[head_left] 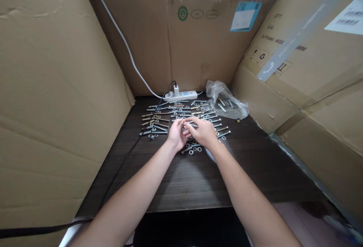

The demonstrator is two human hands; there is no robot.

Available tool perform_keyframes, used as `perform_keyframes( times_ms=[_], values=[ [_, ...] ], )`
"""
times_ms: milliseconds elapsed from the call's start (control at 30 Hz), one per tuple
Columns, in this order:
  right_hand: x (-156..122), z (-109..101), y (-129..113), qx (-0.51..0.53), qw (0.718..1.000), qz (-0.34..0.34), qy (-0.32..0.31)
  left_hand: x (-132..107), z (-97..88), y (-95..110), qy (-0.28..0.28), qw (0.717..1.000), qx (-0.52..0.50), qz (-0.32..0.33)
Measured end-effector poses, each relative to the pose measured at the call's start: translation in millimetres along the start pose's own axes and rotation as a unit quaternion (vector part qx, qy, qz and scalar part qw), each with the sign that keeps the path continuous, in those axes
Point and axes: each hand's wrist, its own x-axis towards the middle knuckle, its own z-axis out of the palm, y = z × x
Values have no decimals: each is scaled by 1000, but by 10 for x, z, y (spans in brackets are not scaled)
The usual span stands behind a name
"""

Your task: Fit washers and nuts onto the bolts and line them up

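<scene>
My left hand (176, 135) and my right hand (202, 131) meet over the middle of a dark wooden table (195, 179). Both have their fingers curled in a pinch around a small metal piece, seemingly a bolt (190, 125) with a nut, held between them. Rows of several silver and brass bolts (159, 120) with nuts and washers lie spread on the table under and beyond the hands. A few loose nuts (194, 150) lie just in front of my right wrist.
Large cardboard boxes (51, 88) wall in the table on the left, back and right. A white power strip (181, 95) with a plugged charger lies at the back, its cables running left. A clear plastic bag (225, 103) with more bolts lies at the back right.
</scene>
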Motion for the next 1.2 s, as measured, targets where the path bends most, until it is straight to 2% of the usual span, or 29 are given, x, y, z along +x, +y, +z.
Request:
perform_keyframes(
  times_ms=[200, 333, 433, 633, 800, 933, 1067, 1200],
  values=[
    [5, 3, 23, 38, 999, 19, 5, -6, -17, -22, -83, 997, 2, 4],
    [10, 7, 49, 41, 999, 22, -5, -48, 19, -34, -105, 994, 21, 28],
    [14, 20, 56, 25, 999, 31, -15, -70, 48, -81, -83, 993, 59, 55],
    [-6, 77, -17, -37, 999, 11, -37, -34, 15, -171, 3, 985, 100, 141],
    [-35, 77, -101, -79, 996, -15, -30, -47, 41, -139, 12, 968, 141, 210],
    [-40, 3, -108, -46, 999, 4, 26, -137, 104, -84, -34, 940, 227, 254],
    [-33, -63, -74, 21, 992, 43, 115, -216, 112, -29, -80, 879, 371, 289],
    [-35, -50, -79, 44, 992, 41, 111, -262, 89, 13, -70, 842, 445, 297]
  ],
)
